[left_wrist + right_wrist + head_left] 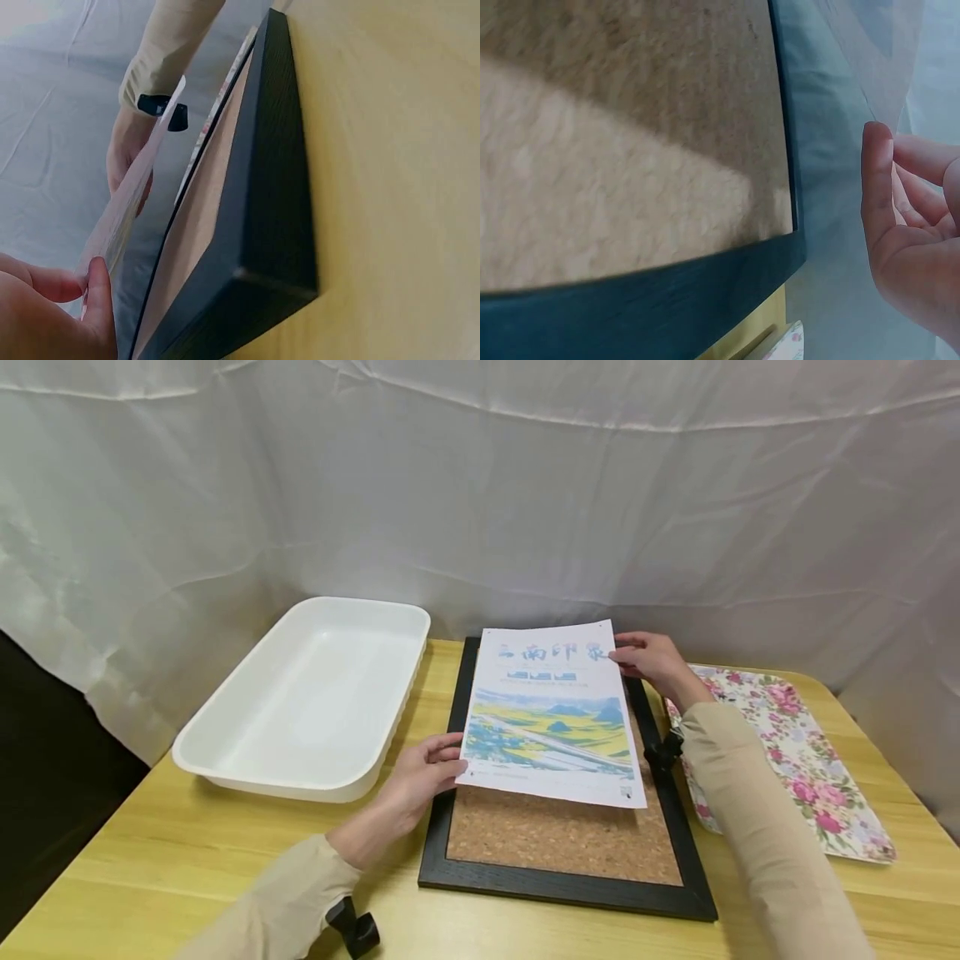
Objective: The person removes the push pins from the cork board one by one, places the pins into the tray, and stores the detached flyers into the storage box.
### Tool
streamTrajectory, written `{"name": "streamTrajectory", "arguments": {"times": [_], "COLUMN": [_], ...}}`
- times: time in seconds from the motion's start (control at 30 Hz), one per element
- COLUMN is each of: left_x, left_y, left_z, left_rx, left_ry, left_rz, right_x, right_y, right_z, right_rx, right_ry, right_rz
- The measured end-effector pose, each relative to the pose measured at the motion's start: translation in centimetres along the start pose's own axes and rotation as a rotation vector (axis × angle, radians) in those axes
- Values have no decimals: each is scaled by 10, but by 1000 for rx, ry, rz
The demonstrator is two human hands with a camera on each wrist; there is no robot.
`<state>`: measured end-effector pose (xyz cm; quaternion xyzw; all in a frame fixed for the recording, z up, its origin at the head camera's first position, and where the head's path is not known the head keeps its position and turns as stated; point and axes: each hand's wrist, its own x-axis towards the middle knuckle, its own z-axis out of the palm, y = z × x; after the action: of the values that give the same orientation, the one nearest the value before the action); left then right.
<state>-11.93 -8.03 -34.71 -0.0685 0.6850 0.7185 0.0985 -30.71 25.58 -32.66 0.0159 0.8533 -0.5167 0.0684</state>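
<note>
One printed poster (552,714) hangs just above the cork board (558,835), covering its far part. It is held at two opposite corners, which keeps the sheet flat and lets it be squared to the black frame. The left hand (420,777) pinches the near left corner; the right hand (648,662) pinches the far right corner. One white tray (247,752) stands to the left, one floral tray (825,777) to the right, on the wooden table (150,868).
</note>
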Motion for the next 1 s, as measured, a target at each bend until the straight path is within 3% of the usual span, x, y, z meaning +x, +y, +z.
{"name": "streamTrajectory", "arguments": {"times": [0.3, 0.73, 1.0], "left_x": [5, 1, -5], "left_y": [15, 35, 44], "left_z": [-12, -41, -57], "left_rx": [-3, -18, 89], "left_ry": [5, -17, -18], "left_rz": [14, 16, 27], "right_x": [-2, 13, 14], "right_y": [-22, -48, -62], "right_z": [5, 22, 34], "right_rx": [54, 150, 189], "right_ry": [-13, -8, -25], "right_rz": [-3, 11, 10]}}
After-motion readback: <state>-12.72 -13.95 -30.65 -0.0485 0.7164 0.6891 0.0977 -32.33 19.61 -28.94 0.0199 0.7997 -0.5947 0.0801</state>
